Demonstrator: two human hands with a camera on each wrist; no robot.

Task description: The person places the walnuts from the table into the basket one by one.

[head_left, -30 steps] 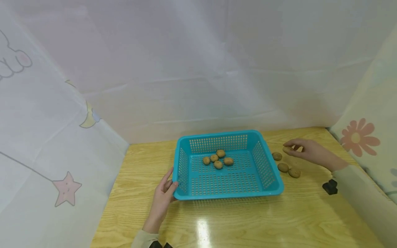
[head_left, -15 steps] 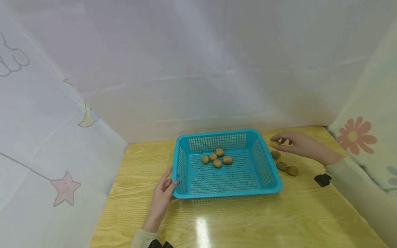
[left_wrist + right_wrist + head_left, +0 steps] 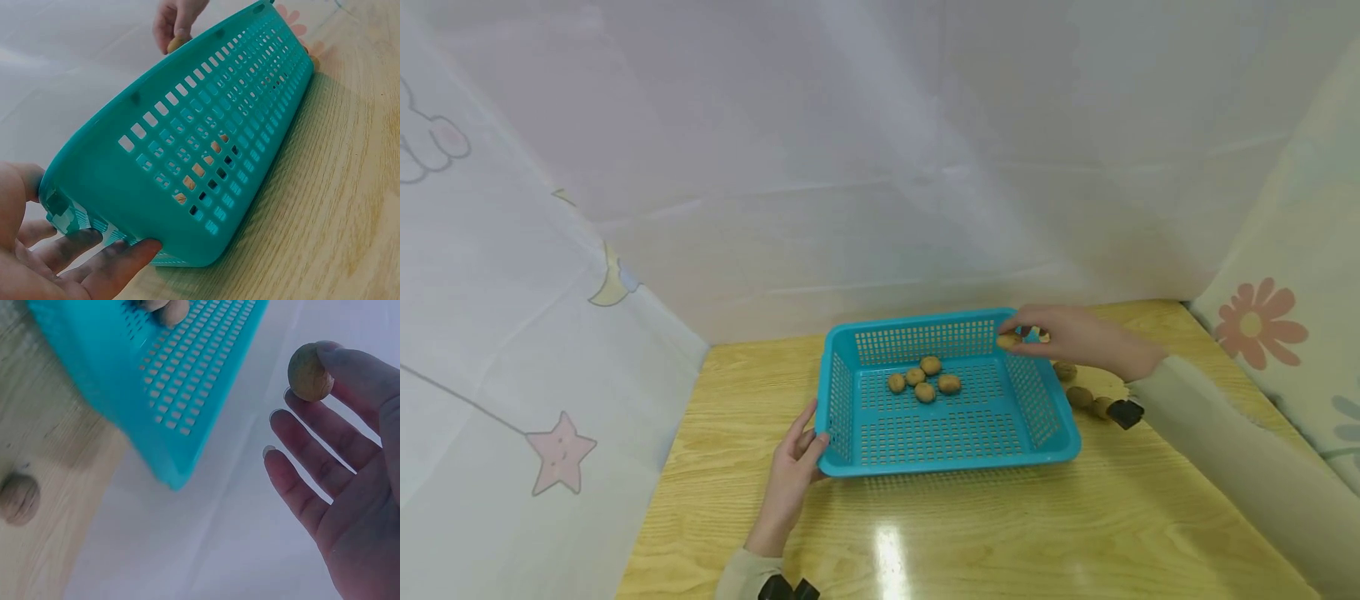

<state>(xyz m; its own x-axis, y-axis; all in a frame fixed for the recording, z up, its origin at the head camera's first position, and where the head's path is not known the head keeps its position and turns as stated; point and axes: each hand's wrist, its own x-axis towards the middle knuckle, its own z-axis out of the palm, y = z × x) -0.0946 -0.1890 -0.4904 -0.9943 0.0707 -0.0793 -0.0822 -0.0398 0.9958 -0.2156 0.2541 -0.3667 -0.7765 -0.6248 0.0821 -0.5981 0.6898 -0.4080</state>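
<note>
A blue plastic basket point(image 3: 955, 469) with slotted walls stands on the table, several walnuts point(image 3: 925, 392) grouped on its floor toward the back. My left hand point(image 3: 790, 475) grips the basket's left end near the front corner, thumb at the rim and fingers against the outer wall, as the left wrist view shows. Above the basket's back right corner, my right hand point(image 3: 1067, 333) pinches one walnut point(image 3: 310, 372) between thumb and fingertips. In the right wrist view its other fingers extend loosely, away from the nut.
On the wooden table point(image 3: 745, 392), right of the basket, lie more walnuts point(image 3: 1080, 398), one partly behind the right wrist's black camera mount point(image 3: 1126, 413). Pale printed cloth point(image 3: 880, 208) hangs at the back and both sides.
My right hand has carried its walnut leftward from beside the loose walnuts to over the basket's right end. My left hand keeps its place on the basket.
</note>
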